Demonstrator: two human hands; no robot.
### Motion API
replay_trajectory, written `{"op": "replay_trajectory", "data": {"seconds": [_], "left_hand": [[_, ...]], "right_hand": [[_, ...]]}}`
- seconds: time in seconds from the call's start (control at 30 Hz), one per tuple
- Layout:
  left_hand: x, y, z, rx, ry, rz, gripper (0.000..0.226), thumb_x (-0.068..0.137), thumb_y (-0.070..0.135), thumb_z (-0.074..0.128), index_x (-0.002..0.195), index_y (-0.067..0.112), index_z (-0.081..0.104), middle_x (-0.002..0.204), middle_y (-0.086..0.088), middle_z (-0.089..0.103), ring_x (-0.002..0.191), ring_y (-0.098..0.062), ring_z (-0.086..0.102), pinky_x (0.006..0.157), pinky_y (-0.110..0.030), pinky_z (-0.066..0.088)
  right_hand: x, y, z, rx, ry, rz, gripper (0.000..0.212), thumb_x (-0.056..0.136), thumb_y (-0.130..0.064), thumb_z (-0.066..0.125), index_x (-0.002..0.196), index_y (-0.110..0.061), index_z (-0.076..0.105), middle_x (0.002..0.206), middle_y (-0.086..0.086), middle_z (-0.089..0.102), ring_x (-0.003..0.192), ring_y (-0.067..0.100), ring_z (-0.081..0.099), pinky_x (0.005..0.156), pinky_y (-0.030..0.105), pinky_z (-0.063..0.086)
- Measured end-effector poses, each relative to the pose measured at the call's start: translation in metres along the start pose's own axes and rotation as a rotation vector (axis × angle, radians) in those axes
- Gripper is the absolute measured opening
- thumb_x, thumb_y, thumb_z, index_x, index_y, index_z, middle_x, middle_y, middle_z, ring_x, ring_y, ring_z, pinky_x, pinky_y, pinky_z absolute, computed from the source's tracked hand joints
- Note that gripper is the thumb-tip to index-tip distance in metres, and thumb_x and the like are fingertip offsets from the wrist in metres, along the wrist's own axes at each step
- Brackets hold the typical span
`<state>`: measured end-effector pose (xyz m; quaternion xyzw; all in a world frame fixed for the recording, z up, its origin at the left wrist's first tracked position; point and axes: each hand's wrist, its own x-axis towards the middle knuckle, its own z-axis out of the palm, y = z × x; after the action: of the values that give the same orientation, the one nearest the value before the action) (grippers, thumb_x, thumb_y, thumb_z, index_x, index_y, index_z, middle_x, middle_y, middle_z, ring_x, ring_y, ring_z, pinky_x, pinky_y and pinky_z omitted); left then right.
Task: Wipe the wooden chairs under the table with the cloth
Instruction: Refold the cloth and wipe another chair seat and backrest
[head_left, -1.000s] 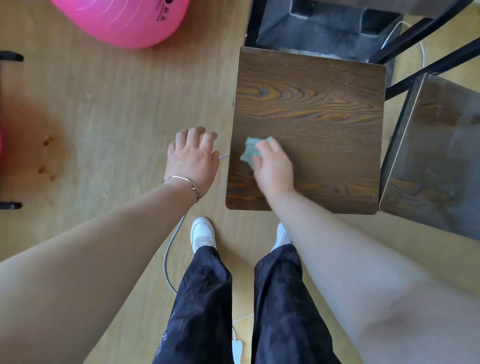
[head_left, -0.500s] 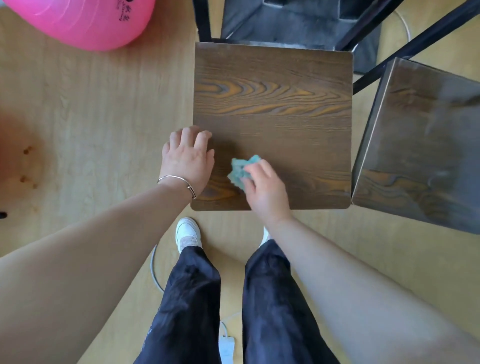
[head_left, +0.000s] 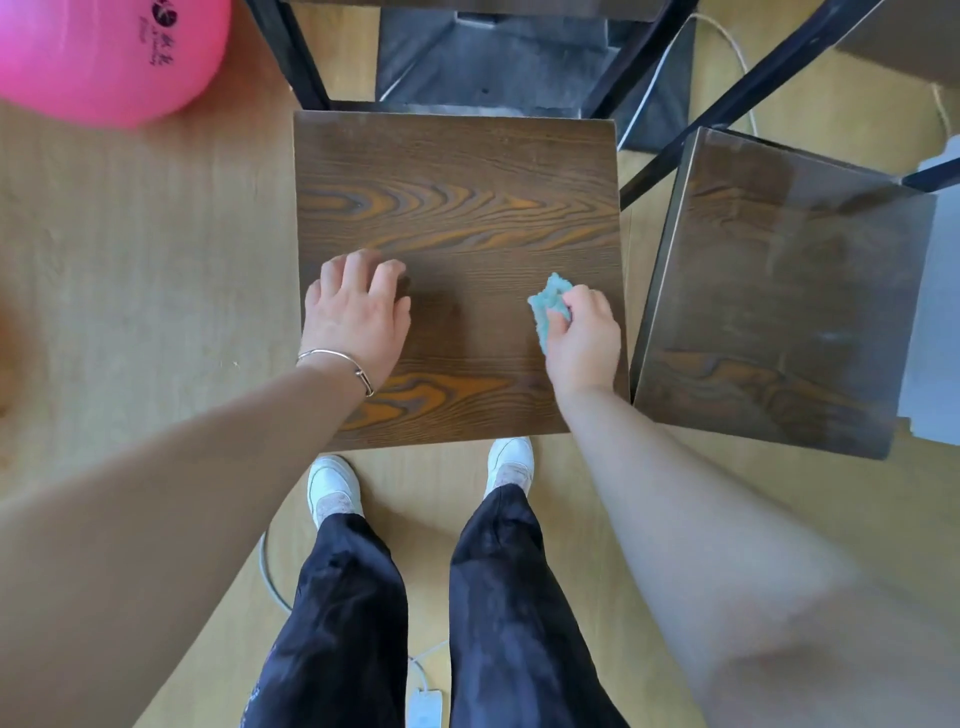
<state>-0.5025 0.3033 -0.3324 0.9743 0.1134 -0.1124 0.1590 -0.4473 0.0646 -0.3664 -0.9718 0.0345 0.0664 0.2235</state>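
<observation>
Cloth (head_left: 550, 306), judged soft and light, is pinched bunched by the right hand (head_left: 584, 340) mid-frame; left hand (head_left: 358, 319) is rested loose-fingered on the rigid chair seat (head_left: 457, 197).

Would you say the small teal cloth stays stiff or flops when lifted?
Probably floppy: the small teal fuzzy cloth is crumpled into a bunch in the right hand. Likely light, since one curled hand holds it. Its fuzzy pile should drag rather than slip on the dark wooden chair seat.
</observation>
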Motion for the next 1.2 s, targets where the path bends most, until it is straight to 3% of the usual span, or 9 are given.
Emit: {"op": "replay_trajectory", "data": {"seconds": [0.23, 0.37, 0.47, 0.57, 0.7, 0.83, 0.97, 1.2], "left_hand": [[-0.021, -0.007, 0.005, 0.017, -0.016, 0.003, 0.037, 0.093, 0.030, 0.051, 0.128, 0.017, 0.051, 0.133, -0.010, 0.046, 0.118, -0.037, 0.039, 0.094, -0.049, 0.038], [-0.031, -0.004, 0.013, 0.043, -0.036, 0.014, 0.037, 0.094, 0.030, 0.050, 0.128, 0.017, 0.051, 0.133, -0.011, 0.046, 0.117, -0.038, 0.039, 0.095, -0.051, 0.038], [-0.034, 0.008, 0.018, 0.061, -0.061, 0.018, 0.038, 0.095, 0.030, 0.048, 0.130, 0.017, 0.049, 0.134, -0.010, 0.045, 0.118, -0.038, 0.038, 0.096, -0.051, 0.037], [-0.032, 0.030, 0.022, 0.062, -0.079, 0.045, 0.039, 0.095, 0.031, 0.048, 0.131, 0.017, 0.049, 0.135, -0.010, 0.044, 0.118, -0.038, 0.038, 0.096, -0.050, 0.036], [-0.021, 0.072, 0.031, 0.056, -0.084, 0.077, 0.039, 0.095, 0.033, 0.047, 0.131, 0.019, 0.048, 0.136, -0.008, 0.043, 0.120, -0.036, 0.038, 0.097, -0.049, 0.036], [-0.008, 0.113, 0.039, 0.031, -0.083, 0.121, 0.040, 0.094, 0.034, 0.048, 0.131, 0.020, 0.048, 0.136, -0.006, 0.043, 0.121, -0.034, 0.037, 0.097, -0.047, 0.036], [0.000, 0.137, 0.043, 0.045, -0.081, 0.148, 0.040, 0.094, 0.033, 0.048, 0.132, 0.020, 0.048, 0.137, -0.005, 0.043, 0.123, -0.033, 0.036, 0.098, -0.046, 0.035], [-0.001, 0.134, 0.042, 0.093, -0.107, 0.169, 0.040, 0.095, 0.034, 0.047, 0.133, 0.020, 0.047, 0.138, -0.006, 0.042, 0.124, -0.033, 0.036, 0.099, -0.047, 0.035]], "right_hand": [[-0.106, -0.043, 0.044, 0.078, -0.251, -0.330, 0.023, 0.082, -0.021, 0.042, 0.087, -0.010, 0.062, 0.095, 0.008, 0.060, 0.074, 0.032, 0.060, 0.061, 0.035, 0.051], [-0.150, -0.059, 0.058, 0.159, -0.403, -0.428, 0.013, 0.078, -0.007, 0.056, 0.087, -0.005, 0.066, 0.092, 0.011, 0.063, 0.070, 0.033, 0.061, 0.059, 0.032, 0.053], [-0.139, -0.053, 0.047, 0.250, -0.479, -0.387, 0.014, 0.082, -0.003, 0.060, 0.094, -0.004, 0.067, 0.104, 0.011, 0.064, 0.085, 0.034, 0.063, 0.067, 0.034, 0.051], [-0.101, -0.017, 0.010, 0.302, -0.386, -0.369, 0.013, 0.084, -0.009, 0.059, 0.095, -0.007, 0.065, 0.105, 0.009, 0.061, 0.090, 0.030, 0.060, 0.070, 0.037, 0.049], [-0.018, 0.055, -0.046, 0.148, -0.174, -0.292, 0.013, 0.082, -0.009, 0.064, 0.095, -0.008, 0.066, 0.102, 0.012, 0.061, 0.091, 0.032, 0.060, 0.072, 0.036, 0.046], [0.030, 0.099, -0.066, -0.004, -0.243, -0.289, 0.011, 0.085, -0.013, 0.064, 0.094, -0.007, 0.064, 0.102, 0.011, 0.060, 0.087, 0.032, 0.059, 0.072, 0.033, 0.043], [0.011, 0.111, -0.059, 0.023, -0.245, -0.321, 0.010, 0.084, -0.008, 0.065, 0.093, -0.005, 0.062, 0.097, 0.011, 0.060, 0.080, 0.031, 0.057, 0.066, 0.029, 0.039], [-0.052, 0.113, -0.050, 0.050, -0.161, -0.201, 0.007, 0.083, 0.000, 0.061, 0.088, -0.005, 0.060, 0.093, 0.008, 0.060, 0.074, 0.030, 0.057, 0.058, 0.032, 0.044]]}}
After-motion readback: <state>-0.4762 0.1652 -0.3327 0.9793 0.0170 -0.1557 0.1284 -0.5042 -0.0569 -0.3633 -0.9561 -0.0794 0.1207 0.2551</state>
